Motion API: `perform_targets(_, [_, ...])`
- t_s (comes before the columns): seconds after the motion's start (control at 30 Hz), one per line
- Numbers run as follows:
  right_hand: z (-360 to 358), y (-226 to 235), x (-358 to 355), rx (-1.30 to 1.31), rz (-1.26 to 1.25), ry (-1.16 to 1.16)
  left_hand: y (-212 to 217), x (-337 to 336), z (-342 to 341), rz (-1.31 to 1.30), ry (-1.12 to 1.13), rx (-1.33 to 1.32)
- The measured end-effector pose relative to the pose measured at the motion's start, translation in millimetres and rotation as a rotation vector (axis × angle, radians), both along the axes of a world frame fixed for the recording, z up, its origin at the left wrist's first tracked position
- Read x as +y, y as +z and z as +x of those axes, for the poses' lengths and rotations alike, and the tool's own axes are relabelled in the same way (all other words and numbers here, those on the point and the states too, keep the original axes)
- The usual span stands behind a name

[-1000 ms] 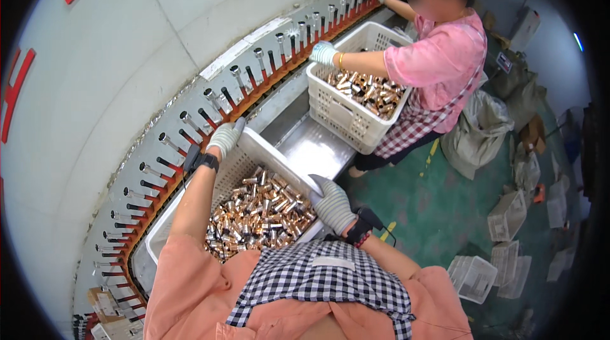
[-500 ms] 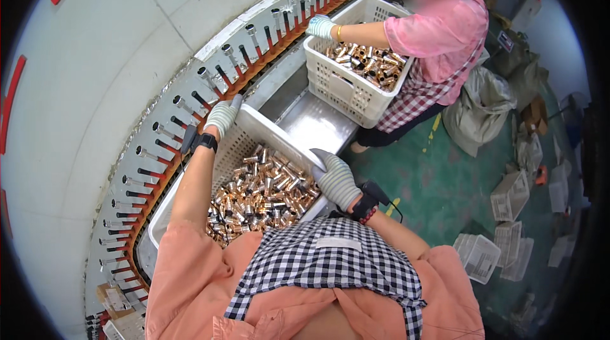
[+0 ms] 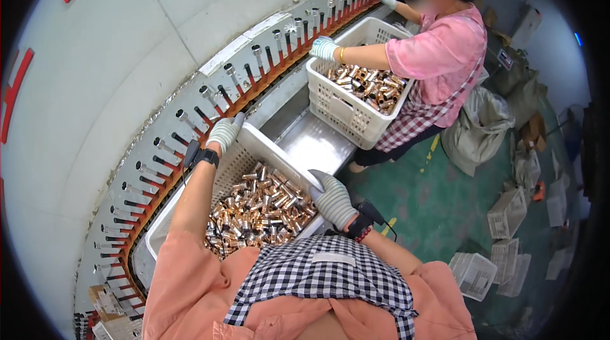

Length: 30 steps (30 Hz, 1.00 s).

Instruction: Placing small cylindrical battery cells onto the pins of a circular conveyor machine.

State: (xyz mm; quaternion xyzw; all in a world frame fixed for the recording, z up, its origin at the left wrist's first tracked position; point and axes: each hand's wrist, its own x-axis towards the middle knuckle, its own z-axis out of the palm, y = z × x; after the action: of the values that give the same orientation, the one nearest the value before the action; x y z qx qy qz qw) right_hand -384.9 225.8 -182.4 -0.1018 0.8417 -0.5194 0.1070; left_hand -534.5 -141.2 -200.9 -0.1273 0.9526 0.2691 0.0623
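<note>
A white plastic crate (image 3: pixel 289 157) full of loose copper-coloured and silvery metal fittings (image 3: pixel 262 210) is right in front of me. My left hand (image 3: pixel 226 135), in a striped glove with grey fingertips, is closed over the crate's far left corner, beside the row of upright rods. Gloved the same way, my right hand (image 3: pixel 334 200) grips the rim on the right side; its fingers are partly hidden behind the wall. Both wrists wear black straps with small dark devices.
A curved line of red-based rods with metal tops (image 3: pixel 257 60) runs along the left. Ahead, a co-worker in pink (image 3: pixel 438 47) stands at a second crate (image 3: pixel 337 108) of fittings. A metal tray (image 3: pixel 318 143) lies between the crates. Sacks (image 3: pixel 478 127) and small baskets (image 3: pixel 473 274) are on the green floor.
The view has tipped, so the scene sits slightly lower. My hands keep their places on the crate. The co-worker's far hand has come more into view, near the rods.
</note>
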Motion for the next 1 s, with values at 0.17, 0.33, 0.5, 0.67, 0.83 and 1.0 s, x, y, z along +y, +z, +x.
perform_targets(0.17, [-1, 3, 0, -0.038, -0.042, -0.001, 10, 5, 2, -0.029, -0.001, -0.001])
perform_targets(0.33, [-2, -1, 0, 0.001, -0.028, -0.005, 13, 8, 6, -0.052, 0.006, 0.05])
perform_targets(0.5, [0, 0, 3, 0.029, 0.008, -0.016, 20, 25, 14, -0.165, 0.019, 0.122])
perform_targets(0.67, [-1, 4, -3, 0.09, -0.019, -0.007, 7, -6, 9, 0.027, -0.025, 0.087])
perform_targets(0.83, [-6, -2, 3, 0.061, -0.038, -0.02, 35, 8, -27, 0.228, -0.242, 0.055])
perform_targets(1.0, [-5, -1, 0, 0.028, -0.077, -0.042, 81, 20, -96, 0.325, -0.293, 0.083])
